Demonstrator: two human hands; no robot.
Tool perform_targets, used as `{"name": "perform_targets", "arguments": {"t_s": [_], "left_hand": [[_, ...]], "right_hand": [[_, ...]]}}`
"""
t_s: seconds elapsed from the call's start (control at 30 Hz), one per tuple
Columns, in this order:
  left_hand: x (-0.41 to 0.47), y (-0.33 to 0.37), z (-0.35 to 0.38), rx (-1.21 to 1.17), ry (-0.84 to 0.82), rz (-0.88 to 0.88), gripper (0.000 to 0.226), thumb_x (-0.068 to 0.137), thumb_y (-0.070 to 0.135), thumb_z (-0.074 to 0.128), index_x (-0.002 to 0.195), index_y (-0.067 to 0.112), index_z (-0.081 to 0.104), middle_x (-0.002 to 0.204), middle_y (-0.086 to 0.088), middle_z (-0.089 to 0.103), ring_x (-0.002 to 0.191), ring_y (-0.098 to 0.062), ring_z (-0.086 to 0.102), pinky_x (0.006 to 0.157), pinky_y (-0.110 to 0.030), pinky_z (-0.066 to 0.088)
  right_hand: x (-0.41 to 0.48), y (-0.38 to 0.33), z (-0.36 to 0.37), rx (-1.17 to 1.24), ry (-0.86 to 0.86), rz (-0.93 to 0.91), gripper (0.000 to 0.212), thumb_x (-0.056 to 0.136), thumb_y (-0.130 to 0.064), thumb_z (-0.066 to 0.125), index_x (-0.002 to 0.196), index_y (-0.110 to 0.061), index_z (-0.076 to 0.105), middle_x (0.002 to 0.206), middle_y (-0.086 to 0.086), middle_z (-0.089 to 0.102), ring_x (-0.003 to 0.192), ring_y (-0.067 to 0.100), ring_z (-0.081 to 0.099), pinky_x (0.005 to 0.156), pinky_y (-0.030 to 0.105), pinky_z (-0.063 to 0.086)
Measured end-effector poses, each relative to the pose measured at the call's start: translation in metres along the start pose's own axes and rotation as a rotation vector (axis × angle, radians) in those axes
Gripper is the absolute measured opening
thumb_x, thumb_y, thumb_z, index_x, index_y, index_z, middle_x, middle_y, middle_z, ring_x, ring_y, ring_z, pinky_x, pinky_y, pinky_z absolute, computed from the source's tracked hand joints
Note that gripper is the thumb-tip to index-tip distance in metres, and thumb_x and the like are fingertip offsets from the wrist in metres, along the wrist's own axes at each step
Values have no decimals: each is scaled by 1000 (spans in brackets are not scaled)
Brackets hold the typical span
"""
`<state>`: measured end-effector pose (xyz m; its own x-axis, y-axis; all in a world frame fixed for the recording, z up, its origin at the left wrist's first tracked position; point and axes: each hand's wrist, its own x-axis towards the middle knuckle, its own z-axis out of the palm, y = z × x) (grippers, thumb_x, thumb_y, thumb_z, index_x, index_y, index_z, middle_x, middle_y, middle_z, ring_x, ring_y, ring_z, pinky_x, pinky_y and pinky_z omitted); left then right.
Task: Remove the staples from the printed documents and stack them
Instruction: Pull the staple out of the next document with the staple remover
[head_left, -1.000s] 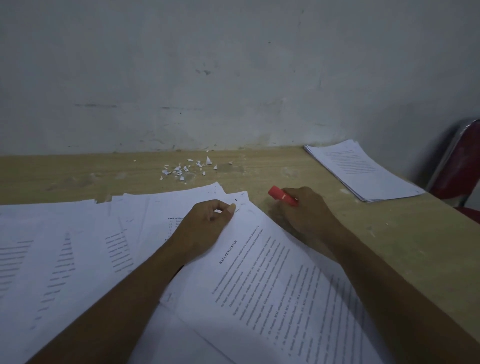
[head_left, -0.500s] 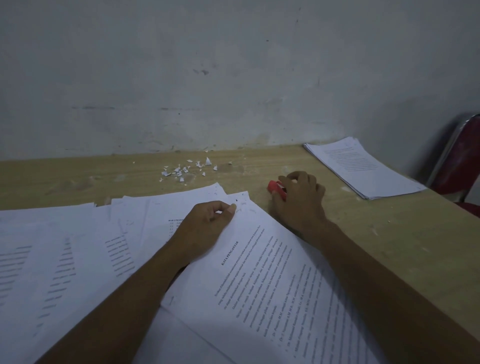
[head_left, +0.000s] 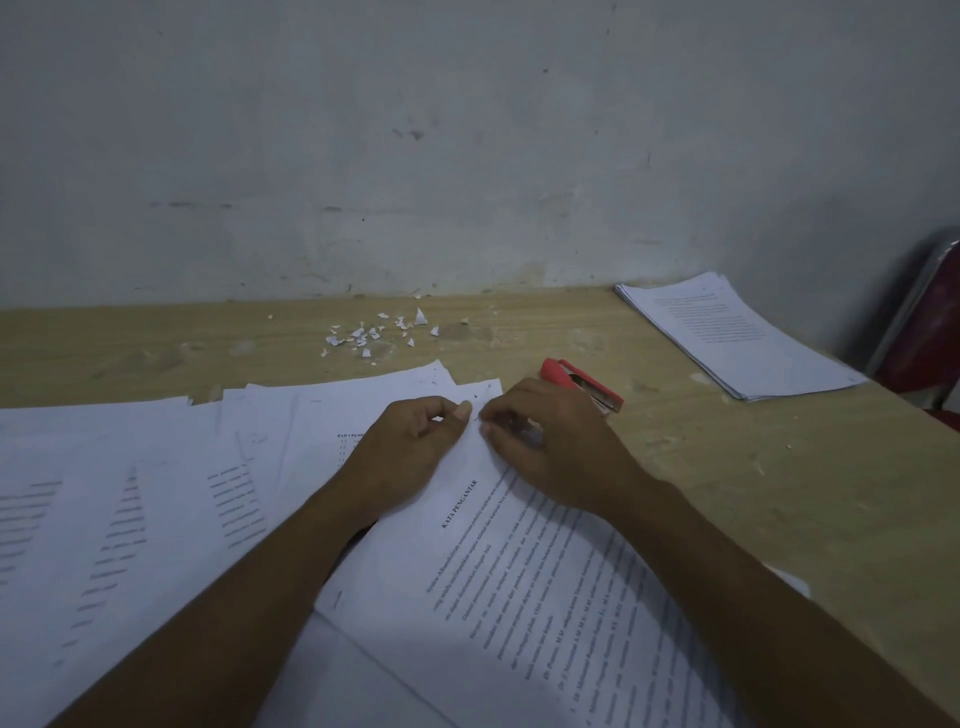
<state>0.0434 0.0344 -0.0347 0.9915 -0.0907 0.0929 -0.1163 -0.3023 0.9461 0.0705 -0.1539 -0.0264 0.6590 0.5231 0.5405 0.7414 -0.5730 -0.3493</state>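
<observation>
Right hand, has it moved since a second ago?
Yes. The right hand left the red stapler on the table and shifted left, away from the paper stack, onto the document corner beside the left hand.

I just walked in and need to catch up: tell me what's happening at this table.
A person is working bare-handed on a printed document on the table. The left hand pinches its top corner, and the right hand picks at the same corner, where the staple would be. The red stapler lies unheld just behind the right hand. A stack sits at the far right, scraps near the wall.
</observation>
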Motion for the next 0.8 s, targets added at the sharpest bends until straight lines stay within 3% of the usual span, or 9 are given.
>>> {"name": "perform_targets", "arguments": {"t_s": [0.17, 0.37, 0.47, 0.6, 0.8], "left_hand": [[0, 0, -1, -43, -30, 16, 27, 97, 34, 54, 86, 16, 71, 80, -2, 76, 72, -17, 72, 67, -24, 55], [0, -3, -1, -33, -37, 44, 28, 93, 36, 57, 88, 14, 74, 82, -2, 77, 75, -18, 74, 73, -31, 56], [0, -3, 0, -26, -37, 59, 31, 92, 38, 56, 88, 13, 74, 82, -3, 77, 75, -19, 73, 72, -29, 56], [1, -3, -1, -28, -33, 67, 30, 94, 35, 56, 89, 13, 74, 82, -2, 77, 74, -18, 73, 71, -27, 56], [0, -1, -2, -32, -39, 54, 29, 96, 35, 54, 89, 14, 74, 83, -2, 77, 76, -19, 73, 74, -32, 57]], "right_hand": [[1, -1, -1, 41, -4, 15, 11, 88, -20, 67, 97, -14, 72, 85, -3, 67, 76, 11, 59, 71, 34, 53], [0, -1, 1, 96, -76, 63, 6, 87, -19, 63, 89, -15, 66, 82, -3, 64, 75, 11, 58, 71, 37, 52], [-1, -3, 4, -15, -98, 29, 12, 90, -23, 55, 91, -14, 62, 85, -1, 61, 78, 15, 55, 69, 41, 51], [-2, -7, 6, -170, -53, -41, 18, 95, -25, 48, 92, -11, 59, 85, 1, 57, 77, 16, 50, 64, 41, 50], [-3, -4, 13, -125, 61, -129, 17, 95, -17, 47, 89, -5, 58, 81, 5, 53, 76, 15, 43, 66, 30, 40]]}}
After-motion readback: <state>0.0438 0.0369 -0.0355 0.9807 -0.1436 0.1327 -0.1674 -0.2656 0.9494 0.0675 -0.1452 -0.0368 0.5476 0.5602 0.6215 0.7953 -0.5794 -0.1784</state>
